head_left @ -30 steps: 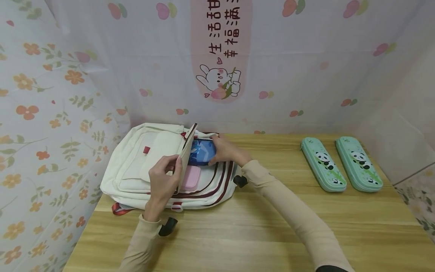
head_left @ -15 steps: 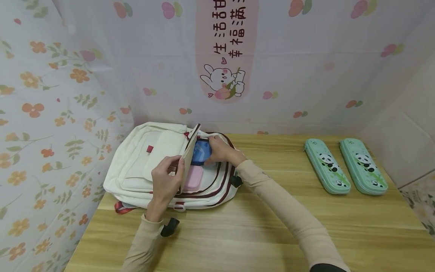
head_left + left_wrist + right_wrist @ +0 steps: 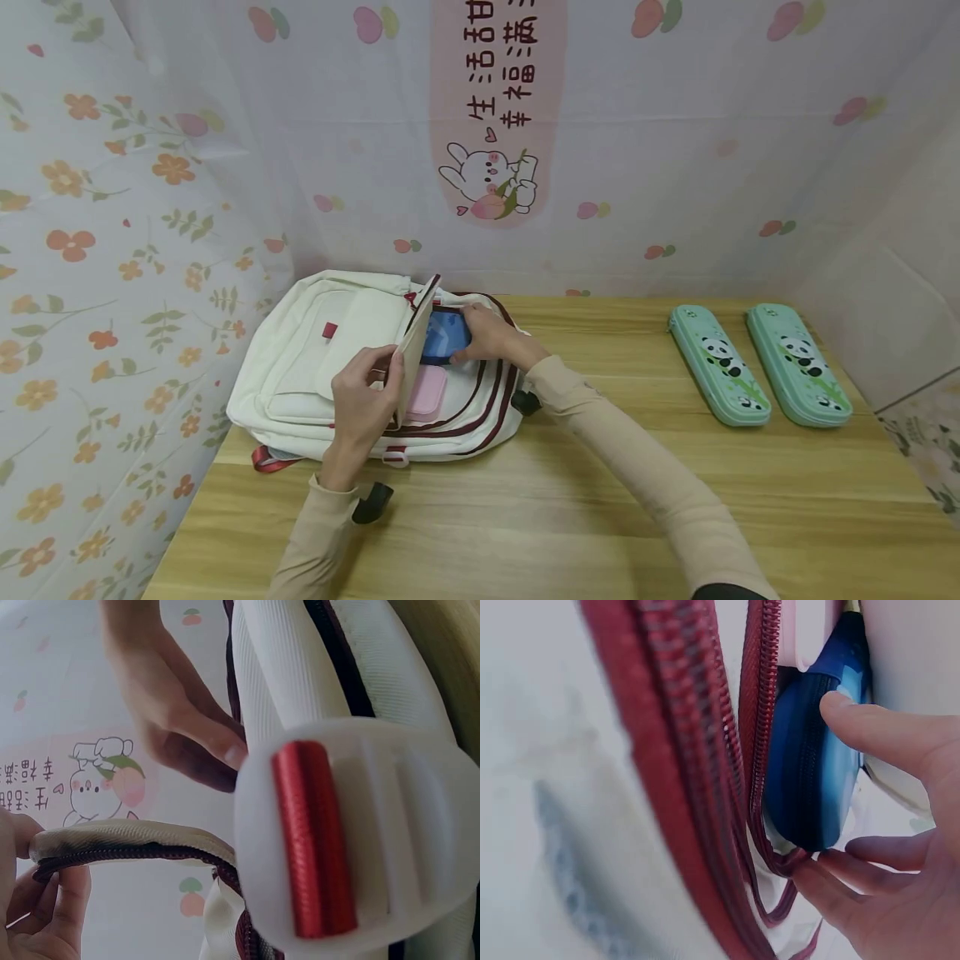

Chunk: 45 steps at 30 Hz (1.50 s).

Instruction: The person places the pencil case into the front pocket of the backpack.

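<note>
A white backpack (image 3: 296, 350) with dark red zips lies on the wooden table at left. My left hand (image 3: 366, 396) pinches the edge of its front pocket flap (image 3: 414, 354) between thumb and fingers and holds it raised. In the pocket opening sits a blue zipped case (image 3: 444, 335), gripped at its right end by my right hand (image 3: 491, 333). The right wrist view shows the thumb on the face of the blue case (image 3: 799, 765) and fingers around its end. Beside it in the pocket lies a pink case (image 3: 427, 392). The flap hides the left part of both cases.
Two mint-green panda pencil cases, one (image 3: 720, 364) and another (image 3: 799, 364), lie side by side on the table (image 3: 585, 508) at right. Printed cloth (image 3: 630, 167) hangs behind the table and along the left. A white buckle (image 3: 360, 832) fills the left wrist view.
The blue case has slid slightly left, deeper into the pocket, with my right hand following it. My left hand keeps the flap raised. The head view has shifted a little.
</note>
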### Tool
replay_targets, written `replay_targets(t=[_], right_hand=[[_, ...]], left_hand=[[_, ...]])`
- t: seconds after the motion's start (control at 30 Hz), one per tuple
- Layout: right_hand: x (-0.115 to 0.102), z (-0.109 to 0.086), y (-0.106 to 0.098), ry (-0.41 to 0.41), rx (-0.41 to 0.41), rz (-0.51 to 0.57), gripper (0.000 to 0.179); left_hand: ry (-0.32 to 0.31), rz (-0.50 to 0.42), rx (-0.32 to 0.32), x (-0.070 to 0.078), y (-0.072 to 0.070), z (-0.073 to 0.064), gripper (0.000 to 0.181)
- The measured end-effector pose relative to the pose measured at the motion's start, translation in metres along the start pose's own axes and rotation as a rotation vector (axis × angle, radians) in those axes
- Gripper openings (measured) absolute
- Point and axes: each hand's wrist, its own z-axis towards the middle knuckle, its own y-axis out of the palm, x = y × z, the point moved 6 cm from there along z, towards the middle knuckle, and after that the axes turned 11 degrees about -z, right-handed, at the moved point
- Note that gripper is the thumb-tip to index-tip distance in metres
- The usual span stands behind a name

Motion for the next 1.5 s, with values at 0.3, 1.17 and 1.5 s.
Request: replay_targets(t=[0.3,1.17,1.5], right_hand=[[0.017,-0.026,-0.010,-0.034,0.084,0.072,0.090],[0.116,-0.124,-0.022,0.133,0.261,0.164,0.077],[0.160,-0.165,-0.020,0.206,0.289,0.064,0.075]], left_hand=[[-0.014,0.016,0.002,-0.001,0.000,-0.002,0.012],[-0.055,0.023,0.030,0.030,0.001,0.001,0.009],[-0.051,0.049,0.018,0.012,0.003,-0.005,0.011]])
